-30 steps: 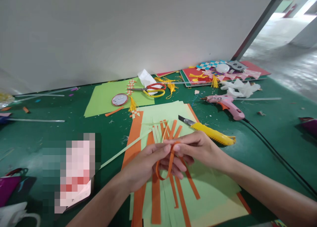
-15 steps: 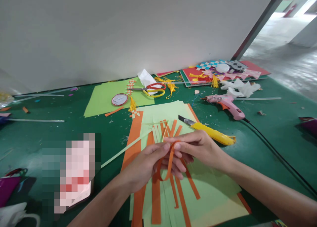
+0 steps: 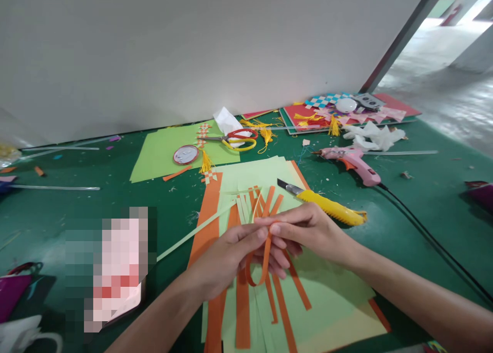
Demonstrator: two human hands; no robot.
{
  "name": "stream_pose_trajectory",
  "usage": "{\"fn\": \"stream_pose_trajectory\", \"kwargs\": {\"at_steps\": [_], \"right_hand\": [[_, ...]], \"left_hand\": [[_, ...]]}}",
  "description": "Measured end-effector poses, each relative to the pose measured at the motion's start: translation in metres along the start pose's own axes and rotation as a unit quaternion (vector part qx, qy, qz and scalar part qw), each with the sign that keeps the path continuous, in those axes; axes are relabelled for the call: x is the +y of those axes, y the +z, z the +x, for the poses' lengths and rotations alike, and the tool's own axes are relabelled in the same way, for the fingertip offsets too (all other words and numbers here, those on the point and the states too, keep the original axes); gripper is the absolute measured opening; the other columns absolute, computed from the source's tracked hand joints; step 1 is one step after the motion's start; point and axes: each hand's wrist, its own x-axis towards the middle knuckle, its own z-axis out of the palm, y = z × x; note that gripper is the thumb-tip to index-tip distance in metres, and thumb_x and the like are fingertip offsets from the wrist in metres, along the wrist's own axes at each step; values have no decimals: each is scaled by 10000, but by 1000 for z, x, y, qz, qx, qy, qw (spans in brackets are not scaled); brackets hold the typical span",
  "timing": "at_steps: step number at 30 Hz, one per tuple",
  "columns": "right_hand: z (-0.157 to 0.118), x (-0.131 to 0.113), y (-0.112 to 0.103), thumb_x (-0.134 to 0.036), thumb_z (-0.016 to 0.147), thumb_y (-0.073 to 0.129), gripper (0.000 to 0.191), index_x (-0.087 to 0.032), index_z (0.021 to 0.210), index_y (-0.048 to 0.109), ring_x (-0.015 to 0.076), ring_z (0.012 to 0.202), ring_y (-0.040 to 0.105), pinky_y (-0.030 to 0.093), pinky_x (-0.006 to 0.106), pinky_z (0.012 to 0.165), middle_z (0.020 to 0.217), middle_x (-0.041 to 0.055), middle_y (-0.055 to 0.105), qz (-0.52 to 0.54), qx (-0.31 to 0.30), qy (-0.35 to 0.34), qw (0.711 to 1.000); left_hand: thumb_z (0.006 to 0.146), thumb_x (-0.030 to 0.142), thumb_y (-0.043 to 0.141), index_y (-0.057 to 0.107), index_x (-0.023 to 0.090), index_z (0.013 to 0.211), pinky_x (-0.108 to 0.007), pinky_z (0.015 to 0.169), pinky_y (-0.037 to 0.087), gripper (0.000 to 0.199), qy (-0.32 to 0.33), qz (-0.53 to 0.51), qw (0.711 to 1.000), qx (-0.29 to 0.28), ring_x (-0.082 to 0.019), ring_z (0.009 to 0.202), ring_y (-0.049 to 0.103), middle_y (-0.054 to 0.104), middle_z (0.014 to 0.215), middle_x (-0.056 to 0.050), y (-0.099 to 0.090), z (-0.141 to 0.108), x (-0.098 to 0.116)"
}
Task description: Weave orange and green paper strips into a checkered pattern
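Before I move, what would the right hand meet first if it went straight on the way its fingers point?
Most likely the left hand: the right hand points across at it, with the orange strip held where they meet. Depth is unclear, so the two may be touching.

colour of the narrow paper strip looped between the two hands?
Orange. The narrow looped paper strip shows best in the head view.

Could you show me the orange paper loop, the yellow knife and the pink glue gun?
Paper loop [image 3: 266, 255], head view: its right side.
Knife [image 3: 328, 206], head view: yellow handle.
Glue gun [image 3: 358, 163], head view: pink body.
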Motion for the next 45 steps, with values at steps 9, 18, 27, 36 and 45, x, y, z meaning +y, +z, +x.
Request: {"fn": "stream_pose_trajectory", "kwargs": {"at_steps": [9,18,27,36,45], "right_hand": [[-1,1,0,-369,925,584,277,-187,1030,764,68,508,606,424,158,438,580,-4,664,-30,-2,11,999],[-1,-2,0,-328,893,634,204,-223,989,780,47,502,523,419,150,453,646,-2,696,-40,41,-6,998],[0,-4,2,-277,811,719,150,-195,912,796,60,500,512,421,157,437,623,6,668,-68,94,-30,993],[-1,-3,0,-319,833,697,177,-196,911,797,55,495,480,412,160,441,626,10,663,-73,77,-18,994],[1,-3,-2,-373,829,694,246,-154,919,759,43,467,482,409,161,423,694,19,682,-100,105,-11,989]], "left_hand": [[924,387,574,706,121,853,-215,666,501,306,-9,-22,1000,-6,-128,632,691,722,757,-59,-2,1,-3],[904,394,602,676,125,811,-181,576,424,294,-27,-9,999,21,-103,577,663,688,660,-32,-2,0,0],[894,422,608,676,117,845,-185,512,385,316,-35,5,999,35,-113,589,661,686,675,-45,-4,0,-1],[906,369,604,692,122,833,-190,629,450,273,-26,6,999,29,-100,584,665,695,668,-33,-4,0,0],[910,379,599,689,122,829,-163,593,441,285,-35,-64,997,6,-94,588,667,691,681,-30,-7,0,-2]]}}
